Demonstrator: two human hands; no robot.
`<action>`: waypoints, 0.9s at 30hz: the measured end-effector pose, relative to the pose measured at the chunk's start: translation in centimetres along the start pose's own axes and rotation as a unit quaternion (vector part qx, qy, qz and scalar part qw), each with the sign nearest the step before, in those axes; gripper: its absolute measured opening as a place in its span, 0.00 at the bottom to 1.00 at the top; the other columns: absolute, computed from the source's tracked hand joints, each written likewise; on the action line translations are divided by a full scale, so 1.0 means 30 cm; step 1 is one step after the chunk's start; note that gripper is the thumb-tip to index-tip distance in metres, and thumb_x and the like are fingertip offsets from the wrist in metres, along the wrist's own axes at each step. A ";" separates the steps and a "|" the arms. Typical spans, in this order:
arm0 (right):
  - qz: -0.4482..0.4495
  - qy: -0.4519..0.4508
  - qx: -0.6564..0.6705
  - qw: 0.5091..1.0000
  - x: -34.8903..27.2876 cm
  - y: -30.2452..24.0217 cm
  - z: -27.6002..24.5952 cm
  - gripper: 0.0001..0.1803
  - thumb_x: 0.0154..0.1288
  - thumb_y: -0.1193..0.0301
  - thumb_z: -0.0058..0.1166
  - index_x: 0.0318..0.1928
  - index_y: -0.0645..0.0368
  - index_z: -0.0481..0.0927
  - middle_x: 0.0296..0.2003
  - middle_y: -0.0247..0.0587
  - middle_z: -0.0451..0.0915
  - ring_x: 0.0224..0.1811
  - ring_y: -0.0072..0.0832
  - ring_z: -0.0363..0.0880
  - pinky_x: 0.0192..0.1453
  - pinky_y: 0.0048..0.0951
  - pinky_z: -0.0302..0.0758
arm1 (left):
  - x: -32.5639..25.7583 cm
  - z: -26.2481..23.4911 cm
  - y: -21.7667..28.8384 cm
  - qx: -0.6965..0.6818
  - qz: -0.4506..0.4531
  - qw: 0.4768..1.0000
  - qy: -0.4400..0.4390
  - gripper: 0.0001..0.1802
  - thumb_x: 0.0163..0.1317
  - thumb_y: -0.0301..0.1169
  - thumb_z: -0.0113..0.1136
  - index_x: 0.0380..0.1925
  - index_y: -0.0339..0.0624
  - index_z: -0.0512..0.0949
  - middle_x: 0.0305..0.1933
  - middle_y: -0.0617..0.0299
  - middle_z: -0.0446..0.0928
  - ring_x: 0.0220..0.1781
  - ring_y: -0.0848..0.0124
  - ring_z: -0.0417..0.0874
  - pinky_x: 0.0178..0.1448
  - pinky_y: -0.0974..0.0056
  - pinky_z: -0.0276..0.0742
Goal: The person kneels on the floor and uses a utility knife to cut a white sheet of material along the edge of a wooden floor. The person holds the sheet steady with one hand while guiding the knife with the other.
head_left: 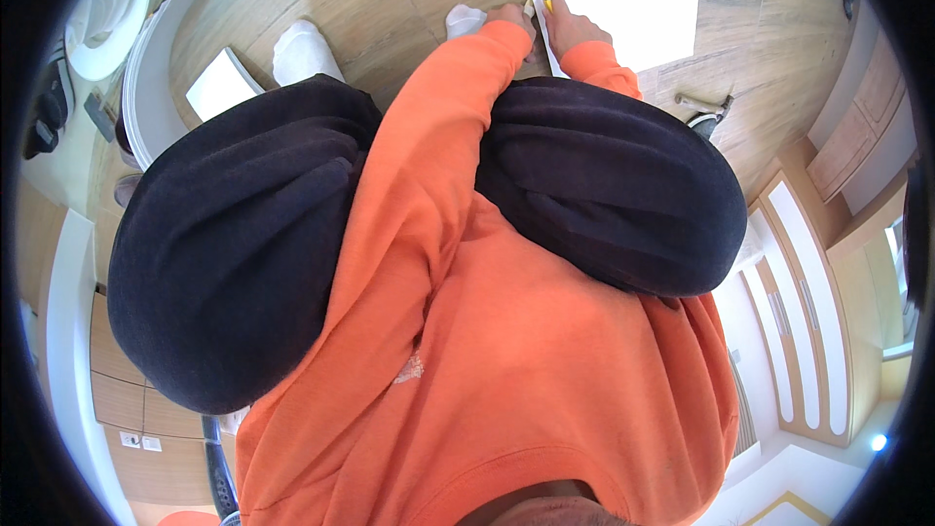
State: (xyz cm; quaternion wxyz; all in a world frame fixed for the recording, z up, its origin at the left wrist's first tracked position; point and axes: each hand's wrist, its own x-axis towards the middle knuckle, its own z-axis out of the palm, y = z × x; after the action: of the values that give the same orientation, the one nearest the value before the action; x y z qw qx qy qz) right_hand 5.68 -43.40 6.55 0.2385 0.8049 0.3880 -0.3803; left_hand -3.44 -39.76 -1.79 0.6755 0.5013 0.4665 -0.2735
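Note:
A large white board (623,0) lies on the floor, in front of my right knee. My right hand (575,29) is closed at its left edge, with a small yellow object (548,6) showing at the fingertips; its kind is too small to tell. Close on its left is my left hand (511,19), its fingers curled; what they hold, if anything, is hidden. Between the hands a narrow white strip (545,44) runs down from the board's edge toward my right knee.
A hammer-like tool (706,107) lies on the wood-look floor right of my right knee. By my left foot (302,54) stand a small white panel (224,85) and a curved white piece (156,68). White drawers (799,302) are at right.

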 end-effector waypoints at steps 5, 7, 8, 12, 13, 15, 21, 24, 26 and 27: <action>0.010 -0.009 0.006 1.000 -0.008 -0.003 -0.011 0.16 0.70 0.54 0.31 0.43 0.52 0.64 0.31 0.54 0.80 0.36 0.55 0.78 0.38 0.51 0.72 | 0.032 -0.024 -0.001 -0.004 -0.023 0.998 -0.055 0.19 0.65 0.30 0.34 0.48 0.35 0.72 0.21 0.50 0.79 0.19 0.61 0.82 0.25 0.60 0.79; 0.008 -0.010 0.008 1.000 -0.013 -0.006 -0.014 0.16 0.70 0.54 0.31 0.43 0.52 0.64 0.31 0.54 0.80 0.36 0.54 0.78 0.38 0.51 0.72 | 0.036 -0.022 -0.001 -0.017 -0.021 0.999 -0.041 0.20 0.66 0.31 0.34 0.53 0.36 0.68 0.22 0.50 0.80 0.19 0.60 0.82 0.24 0.60 0.78; 0.008 -0.012 0.009 1.000 -0.016 -0.006 -0.013 0.16 0.70 0.54 0.31 0.43 0.52 0.64 0.31 0.54 0.80 0.36 0.54 0.78 0.38 0.51 0.72 | 0.038 -0.016 -0.003 -0.024 -0.020 0.999 -0.036 0.21 0.66 0.31 0.34 0.55 0.36 0.66 0.22 0.49 0.80 0.19 0.59 0.82 0.23 0.60 0.78; 0.006 -0.013 0.027 1.000 -0.006 -0.003 0.003 0.16 0.70 0.54 0.31 0.43 0.52 0.63 0.31 0.54 0.80 0.35 0.54 0.78 0.37 0.51 0.72 | 0.093 0.008 -0.025 -0.009 -0.047 0.998 -0.041 0.21 0.66 0.32 0.34 0.56 0.36 0.65 0.23 0.48 0.80 0.19 0.58 0.82 0.21 0.60 0.76; 0.008 -0.011 0.037 0.999 -0.004 0.000 0.007 0.16 0.70 0.54 0.31 0.43 0.52 0.63 0.31 0.54 0.80 0.35 0.54 0.78 0.37 0.51 0.72 | 0.091 0.004 -0.022 0.002 -0.045 0.998 -0.046 0.21 0.66 0.33 0.34 0.55 0.36 0.66 0.23 0.48 0.79 0.19 0.58 0.82 0.21 0.60 0.76; 0.011 -0.009 0.047 0.999 0.007 0.003 0.022 0.16 0.70 0.54 0.31 0.44 0.51 0.63 0.31 0.54 0.80 0.35 0.54 0.78 0.37 0.51 0.72 | 0.082 -0.012 -0.012 0.016 -0.048 0.997 -0.058 0.20 0.66 0.33 0.34 0.53 0.35 0.68 0.23 0.48 0.79 0.20 0.58 0.82 0.21 0.60 0.75; 0.021 -0.033 0.026 0.999 -0.006 -0.016 -0.004 0.14 0.70 0.58 0.30 0.46 0.51 0.63 0.34 0.52 0.81 0.40 0.49 0.80 0.41 0.48 0.73 | 0.045 -0.042 0.028 0.008 -0.069 0.996 -0.053 0.17 0.66 0.33 0.36 0.40 0.35 0.75 0.22 0.52 0.80 0.18 0.62 0.81 0.21 0.61 0.75; 0.027 -0.039 0.023 0.999 -0.023 -0.017 -0.018 0.13 0.69 0.59 0.31 0.46 0.52 0.63 0.35 0.52 0.81 0.39 0.49 0.80 0.41 0.48 0.73 | 0.041 -0.053 0.047 0.058 -0.070 0.993 -0.074 0.16 0.65 0.32 0.37 0.39 0.35 0.75 0.23 0.52 0.80 0.18 0.63 0.81 0.21 0.62 0.75; 0.024 -0.040 0.028 0.999 -0.033 -0.019 -0.022 0.13 0.69 0.59 0.32 0.45 0.52 0.63 0.35 0.52 0.81 0.39 0.49 0.80 0.40 0.47 0.73 | 0.061 -0.042 0.031 0.073 -0.072 0.991 -0.080 0.16 0.65 0.32 0.37 0.41 0.35 0.74 0.23 0.52 0.80 0.18 0.62 0.81 0.21 0.62 0.75; 0.019 -0.039 0.030 0.999 -0.031 -0.018 -0.018 0.13 0.69 0.59 0.33 0.45 0.52 0.63 0.35 0.53 0.81 0.39 0.49 0.80 0.40 0.47 0.73 | 0.062 -0.041 0.026 0.058 -0.074 0.993 -0.076 0.16 0.65 0.32 0.37 0.41 0.35 0.74 0.24 0.52 0.80 0.18 0.62 0.81 0.21 0.62 0.75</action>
State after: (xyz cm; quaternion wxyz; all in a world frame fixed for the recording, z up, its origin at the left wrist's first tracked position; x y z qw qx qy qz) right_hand 5.09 -43.12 7.57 0.2361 0.8038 0.3511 -0.4182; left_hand -2.45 -38.14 -3.20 0.6570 0.4814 0.4326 -0.3867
